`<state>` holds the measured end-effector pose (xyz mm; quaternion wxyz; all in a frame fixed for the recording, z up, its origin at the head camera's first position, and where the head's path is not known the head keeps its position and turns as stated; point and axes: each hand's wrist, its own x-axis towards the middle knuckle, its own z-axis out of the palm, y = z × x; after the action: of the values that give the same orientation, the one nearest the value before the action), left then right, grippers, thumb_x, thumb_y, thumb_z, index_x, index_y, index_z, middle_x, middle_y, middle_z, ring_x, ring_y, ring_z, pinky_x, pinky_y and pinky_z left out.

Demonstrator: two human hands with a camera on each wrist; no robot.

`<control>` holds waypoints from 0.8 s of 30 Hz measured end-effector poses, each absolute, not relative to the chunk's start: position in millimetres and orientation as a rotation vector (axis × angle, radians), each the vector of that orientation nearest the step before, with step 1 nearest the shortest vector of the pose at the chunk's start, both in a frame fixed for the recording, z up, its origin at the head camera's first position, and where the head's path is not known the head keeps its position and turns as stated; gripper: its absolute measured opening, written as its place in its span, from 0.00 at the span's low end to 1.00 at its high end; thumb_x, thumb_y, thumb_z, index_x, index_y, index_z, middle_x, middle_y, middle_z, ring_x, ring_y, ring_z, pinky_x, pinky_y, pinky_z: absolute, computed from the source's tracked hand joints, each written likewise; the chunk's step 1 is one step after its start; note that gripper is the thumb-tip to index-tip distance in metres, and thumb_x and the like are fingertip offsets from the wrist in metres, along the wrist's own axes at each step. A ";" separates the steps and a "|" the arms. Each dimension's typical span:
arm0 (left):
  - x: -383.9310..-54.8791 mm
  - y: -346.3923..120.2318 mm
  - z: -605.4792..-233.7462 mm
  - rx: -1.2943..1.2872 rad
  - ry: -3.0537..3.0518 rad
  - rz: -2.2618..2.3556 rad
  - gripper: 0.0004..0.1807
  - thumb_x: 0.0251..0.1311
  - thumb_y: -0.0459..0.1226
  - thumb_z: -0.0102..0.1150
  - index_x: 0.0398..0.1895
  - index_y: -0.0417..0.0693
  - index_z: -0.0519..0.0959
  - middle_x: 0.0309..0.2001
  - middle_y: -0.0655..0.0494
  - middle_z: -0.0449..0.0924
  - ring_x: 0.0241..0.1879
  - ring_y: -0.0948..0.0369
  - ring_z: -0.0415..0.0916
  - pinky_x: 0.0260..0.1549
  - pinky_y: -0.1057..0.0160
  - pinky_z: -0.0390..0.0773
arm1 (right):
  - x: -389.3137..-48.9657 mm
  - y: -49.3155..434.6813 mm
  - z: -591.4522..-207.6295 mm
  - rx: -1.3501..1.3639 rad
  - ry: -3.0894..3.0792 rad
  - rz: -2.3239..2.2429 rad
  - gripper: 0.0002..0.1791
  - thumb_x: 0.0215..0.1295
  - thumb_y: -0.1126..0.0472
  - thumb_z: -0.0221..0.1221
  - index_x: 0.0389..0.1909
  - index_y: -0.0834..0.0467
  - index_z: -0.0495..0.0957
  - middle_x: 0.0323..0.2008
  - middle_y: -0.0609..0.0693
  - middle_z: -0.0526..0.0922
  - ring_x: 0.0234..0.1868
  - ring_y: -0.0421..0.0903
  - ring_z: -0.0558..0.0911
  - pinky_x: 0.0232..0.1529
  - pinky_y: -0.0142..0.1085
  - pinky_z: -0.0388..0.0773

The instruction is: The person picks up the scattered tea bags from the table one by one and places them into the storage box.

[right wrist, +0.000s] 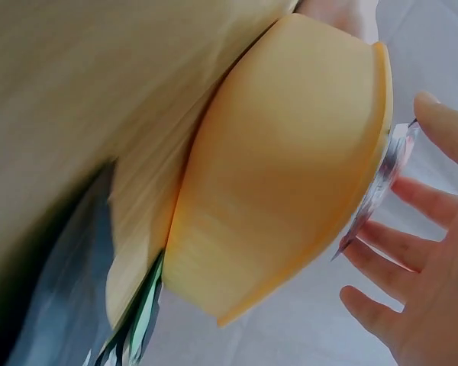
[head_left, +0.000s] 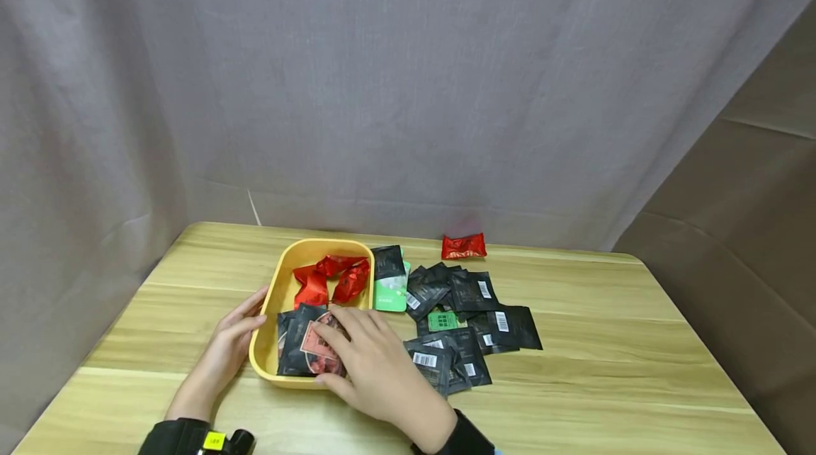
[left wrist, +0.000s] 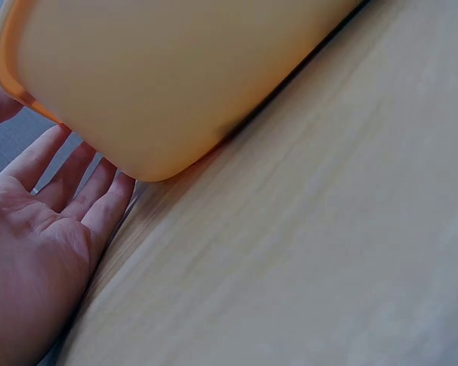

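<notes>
A yellow plastic basket (head_left: pixel 259 363) stands at the left of the table. Inside, at its far end, lie several red-wrapped sweets (head_left: pixel 312 288); dark packets fill the near end, the top black packet (head_left: pixel 295 352) bearing a pink label. My left hand (head_left: pixel 234 333) rests against the basket's outer left side; in the left wrist view its extended fingers (left wrist: pixel 78 171) touch the wall. Over the near end, my right hand (head_left: pixel 376 363) lies with fingertips on the top packet. The right wrist view shows its fingers (right wrist: pixel 401 244) fairly straight, thumb apart, at the packet's raised edge.
Right of the basket, several black packets (head_left: pixel 474 292) lie in a loose pile with a green label (head_left: pixel 443 320) among them. A green and black packet (head_left: pixel 390 293) touches the basket's right side. One red sweet (head_left: pixel 463 246) sits near the table's back edge, before a grey curtain (head_left: pixel 408 86).
</notes>
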<state>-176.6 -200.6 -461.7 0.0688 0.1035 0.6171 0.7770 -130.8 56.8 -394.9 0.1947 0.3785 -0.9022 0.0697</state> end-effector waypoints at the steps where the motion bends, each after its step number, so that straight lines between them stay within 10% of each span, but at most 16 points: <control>1: -176.7 -200.7 -462.2 0.318 1.851 2.346 0.32 0.68 0.31 0.38 0.73 0.32 0.44 0.61 0.65 0.61 0.57 0.77 0.66 0.52 0.80 0.72 | -131.3 54.5 -395.3 1.063 -2.528 0.190 0.36 0.57 0.33 0.52 0.63 0.48 0.69 0.65 0.53 0.70 0.63 0.49 0.68 0.64 0.47 0.69; 24: -177.6 -202.0 -466.1 0.410 1.824 2.372 0.31 0.68 0.29 0.35 0.72 0.32 0.45 0.58 0.72 0.66 0.56 0.76 0.68 0.51 0.79 0.73 | -142.5 26.4 -392.6 1.053 -2.569 0.288 0.36 0.57 0.33 0.52 0.63 0.47 0.68 0.65 0.52 0.70 0.65 0.47 0.66 0.65 0.46 0.69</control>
<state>-177.6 -202.0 -466.1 0.0606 0.1356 0.6028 0.7839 -142.5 26.4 -392.6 0.1743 0.3716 -0.9062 0.1014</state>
